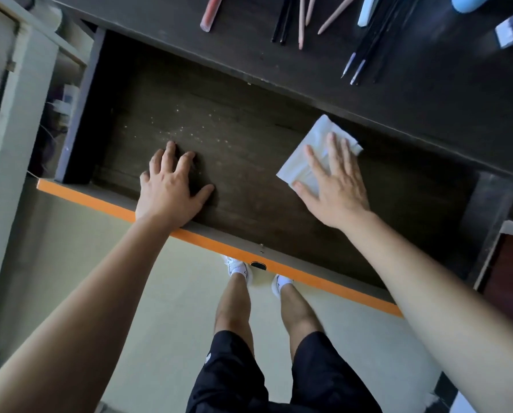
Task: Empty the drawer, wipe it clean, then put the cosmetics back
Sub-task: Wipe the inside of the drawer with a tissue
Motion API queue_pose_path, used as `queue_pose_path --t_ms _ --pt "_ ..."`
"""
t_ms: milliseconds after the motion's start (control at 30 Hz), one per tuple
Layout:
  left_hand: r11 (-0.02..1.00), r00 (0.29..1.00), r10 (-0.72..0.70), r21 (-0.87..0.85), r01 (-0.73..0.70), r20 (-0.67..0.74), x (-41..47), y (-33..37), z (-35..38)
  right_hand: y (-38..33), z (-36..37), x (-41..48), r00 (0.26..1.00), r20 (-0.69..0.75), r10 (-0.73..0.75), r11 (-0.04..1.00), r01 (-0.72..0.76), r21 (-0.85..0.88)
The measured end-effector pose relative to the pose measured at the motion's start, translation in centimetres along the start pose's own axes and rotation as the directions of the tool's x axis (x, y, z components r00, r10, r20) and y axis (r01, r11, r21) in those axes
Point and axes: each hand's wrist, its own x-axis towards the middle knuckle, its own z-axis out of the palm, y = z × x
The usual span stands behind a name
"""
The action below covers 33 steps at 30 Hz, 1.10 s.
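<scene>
In the drawer (249, 180), we press a wipe (314, 153) flat.
Our right hand (335, 186) lies spread on it; left hand (171, 186) rests released, fingers splayed.

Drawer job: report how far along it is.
Done: the drawer is emptied, and the pencils and brushes lie on the desktop. In hand: the right hand presses a white wipe flat on the drawer floor; the left hand rests inside. Left: pale specks remain unwiped, and no cosmetics are back.
</scene>
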Motion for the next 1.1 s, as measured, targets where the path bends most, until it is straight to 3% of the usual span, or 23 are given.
queue_pose_path --t_ms 167,267,367,533,667,933,1033,1100 --pt "1.000 1.000 -0.002 0.019 0.002 -0.019 0.0 0.1 0.0 -8.3 -2.2 7.0 0.978 -0.045 -0.203 0.979 0.202 -0.029" --pt "1.000 1.000 -0.010 0.006 0.010 -0.028 0.0 0.0 0.1 -9.7 -2.4 7.4 0.958 -0.037 -0.283 0.957 0.280 -0.079" --pt "1.000 1.000 -0.009 0.022 0.009 -0.028 0.0 0.1 0.1 -5.5 -0.4 3.3 0.934 -0.021 -0.356 0.929 0.351 -0.115" --pt "1.000 1.000 -0.009 0.023 0.010 -0.018 -0.1 0.4 -0.1 5.5 3.0 -6.8 0.969 0.084 -0.233 0.958 0.244 -0.153" --pt "1.000 1.000 -0.009 0.015 0.009 -0.022 -0.1 0.3 -0.1 8.1 4.0 -10.2 0.964 0.140 -0.228 0.957 0.248 -0.152" --pt "1.000 0.999 -0.019 -0.007 0.019 -0.041 0.1 0.2 -0.2 -7.2 3.0 -2.1 0.894 0.037 -0.447 0.887 0.448 -0.107" --pt "0.999 0.998 -0.031 -0.023 0.030 -0.049 0.0 0.1 -0.2 -10.6 0.9 1.7 0.906 0.038 -0.421 0.902 0.423 -0.087" --pt "0.999 0.999 -0.026 -0.024 0.025 -0.042 0.1 0.1 -0.1 -9.1 -0.1 3.4 0.949 0.007 -0.315 0.948 0.315 -0.045"
